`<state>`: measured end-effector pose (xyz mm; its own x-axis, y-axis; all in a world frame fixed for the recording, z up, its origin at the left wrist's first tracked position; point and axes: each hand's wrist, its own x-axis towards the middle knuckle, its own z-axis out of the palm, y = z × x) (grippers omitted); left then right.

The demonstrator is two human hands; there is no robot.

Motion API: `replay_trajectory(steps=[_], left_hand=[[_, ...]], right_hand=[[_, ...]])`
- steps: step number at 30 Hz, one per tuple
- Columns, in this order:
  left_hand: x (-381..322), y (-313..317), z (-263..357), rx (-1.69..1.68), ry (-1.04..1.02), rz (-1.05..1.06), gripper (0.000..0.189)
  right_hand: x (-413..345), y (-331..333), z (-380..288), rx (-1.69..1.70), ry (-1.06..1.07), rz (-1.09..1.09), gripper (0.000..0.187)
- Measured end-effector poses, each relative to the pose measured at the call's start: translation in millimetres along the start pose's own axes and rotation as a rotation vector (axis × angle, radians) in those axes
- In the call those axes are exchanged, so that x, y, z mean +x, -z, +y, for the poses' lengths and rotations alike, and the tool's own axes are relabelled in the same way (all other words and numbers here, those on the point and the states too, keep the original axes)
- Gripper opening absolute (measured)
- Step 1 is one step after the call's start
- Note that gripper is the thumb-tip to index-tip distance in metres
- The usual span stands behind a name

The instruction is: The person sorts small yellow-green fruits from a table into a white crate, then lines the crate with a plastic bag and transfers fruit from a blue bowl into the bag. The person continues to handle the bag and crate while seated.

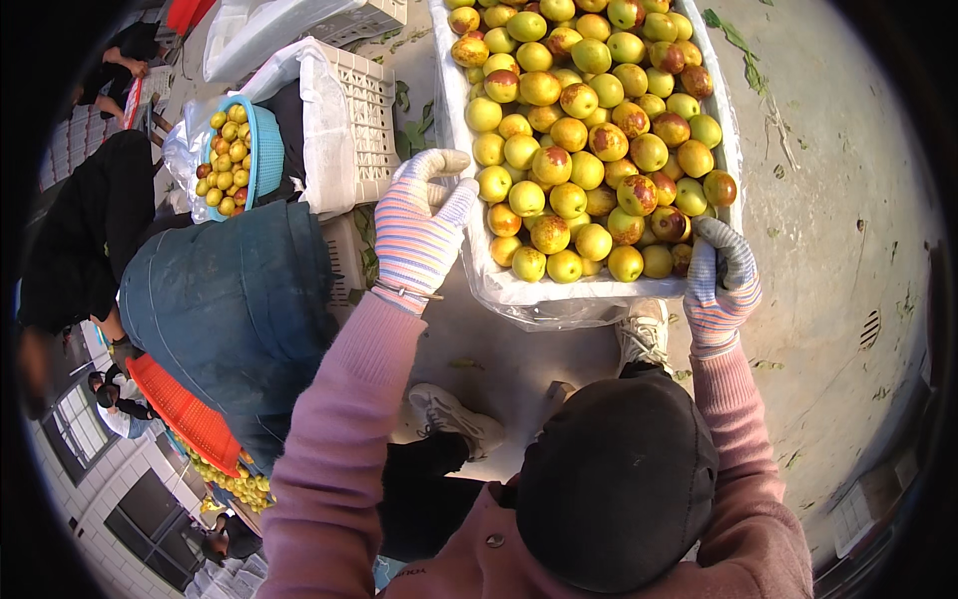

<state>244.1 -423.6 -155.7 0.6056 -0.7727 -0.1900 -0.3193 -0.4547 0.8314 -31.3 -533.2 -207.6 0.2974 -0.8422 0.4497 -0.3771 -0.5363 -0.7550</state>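
Note:
In front of me stands a crate lined with white foam and clear plastic film (576,292), heaped with yellow-green jujubes (569,135), many blotched reddish brown. My left hand (423,217), in a striped knit glove, is at the crate's left rim. Its thumb and fingers are bent and apart, with nothing visible between them. My right hand (722,284), gloved alike, is at the near right corner. Its curled fingertips reach the rim beside the outermost fruit; whether they pinch the liner is hidden.
Left of the crate, a blue plastic basket of jujubes (266,150) rests by a lined white crate (367,112). A dark blue cloth-covered bulk (224,292) stands nearer, beside a red basket (183,412). A co-worker in black (82,232) is at far left. Leaves (737,45) litter the concrete floor.

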Motion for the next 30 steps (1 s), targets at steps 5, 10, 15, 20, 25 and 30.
replay_trajectory(steps=[5, 10, 15, 20, 25, 30], left_hand=[[0, -8, -8, 0.337, -0.222, -0.128, 0.041], [7, -10, -14, 0.15, -0.031, -0.135, 0.039], [5, -3, -16, 0.244, -0.149, -0.105, 0.036], [4, -6, -15, 0.361, -0.144, -0.133, 0.036], [-28, 17, 9, 0.35, -0.178, -0.159, 0.048], [-133, 92, 39, 0.165, -0.172, -0.119, 0.031]], right_hand=[[0, 1, 0, -0.001, -0.013, -0.004, 0.019], [1, -1, -1, -0.005, -0.025, 0.002, 0.019], [3, 1, -3, -0.029, -0.031, -0.021, 0.017], [2, 0, -1, -0.065, -0.013, -0.001, 0.016], [6, 0, 6, 0.518, -0.399, 0.122, 0.016], [9, 17, 10, 0.596, -0.554, 0.115, 0.018]])
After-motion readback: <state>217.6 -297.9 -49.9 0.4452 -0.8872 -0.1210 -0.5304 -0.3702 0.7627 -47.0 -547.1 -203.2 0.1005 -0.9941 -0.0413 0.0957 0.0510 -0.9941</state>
